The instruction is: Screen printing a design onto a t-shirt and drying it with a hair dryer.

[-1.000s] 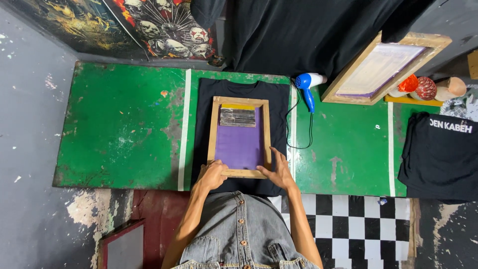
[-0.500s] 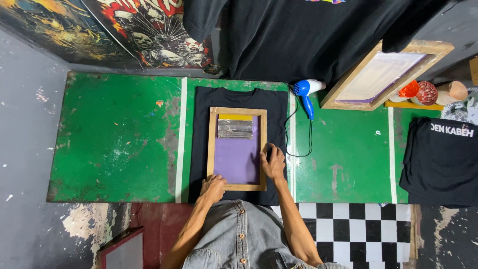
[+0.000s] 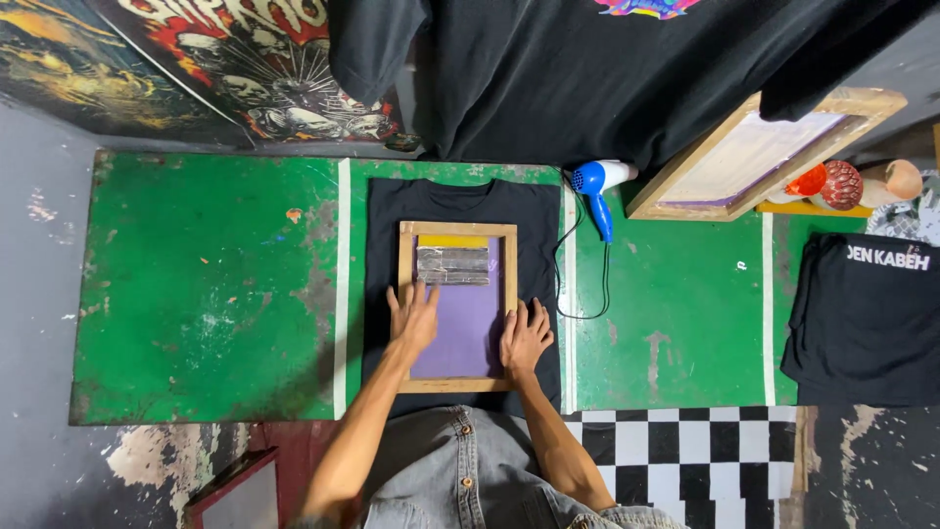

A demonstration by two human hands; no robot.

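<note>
Broad green table [image 3: 206, 294] underneath, black T-shirt [image 3: 534, 225] spread flat on it, wooden-framed printing screen [image 3: 458, 306] laid square over the chest with a silvery squeegee [image 3: 453, 265] resting near its far end. Left hand [image 3: 415, 318] and right hand [image 3: 525, 336] pressed down on the frame's side rails, fingers spread flat, gripping nothing. Best done with even downward pressure on both rails, no sideways slip across the fabric.
</note>
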